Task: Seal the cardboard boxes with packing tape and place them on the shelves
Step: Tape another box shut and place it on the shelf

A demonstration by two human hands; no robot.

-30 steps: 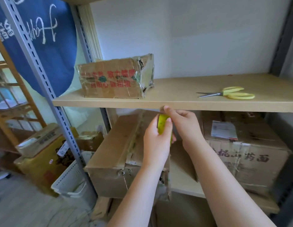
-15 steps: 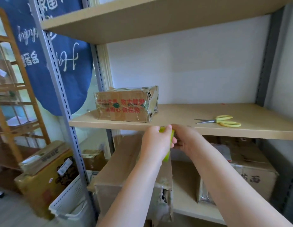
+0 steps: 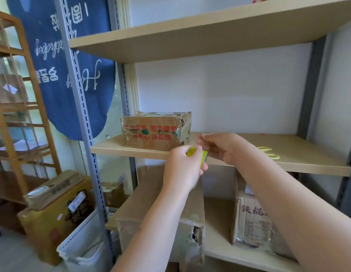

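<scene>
My left hand (image 3: pixel 183 165) grips a yellow-green roll of packing tape (image 3: pixel 198 155) in front of the middle shelf's (image 3: pixel 300 154) edge. My right hand (image 3: pixel 220 147) is just right of the roll, its fingertips pinched together near the tape's loose end; the clear tape itself is hard to make out. A small taped cardboard box (image 3: pixel 155 130) with red print sits on the middle shelf, just left of and behind my hands. A long cardboard box (image 3: pixel 161 209) lies on the lower shelf under my left forearm.
Yellow-handled scissors (image 3: pixel 269 153) lie on the middle shelf, partly behind my right wrist. Another printed box (image 3: pixel 253 220) stands on the lower shelf at right. A grey upright (image 3: pixel 80 107), a white basket (image 3: pixel 84 240) and a yellow box (image 3: pixel 52 218) are at left.
My view has tilted upward, so the shelves sit lower in frame. Both hands rose from under the shelf edge to its level, and my right hand drew slightly away from the roll.
</scene>
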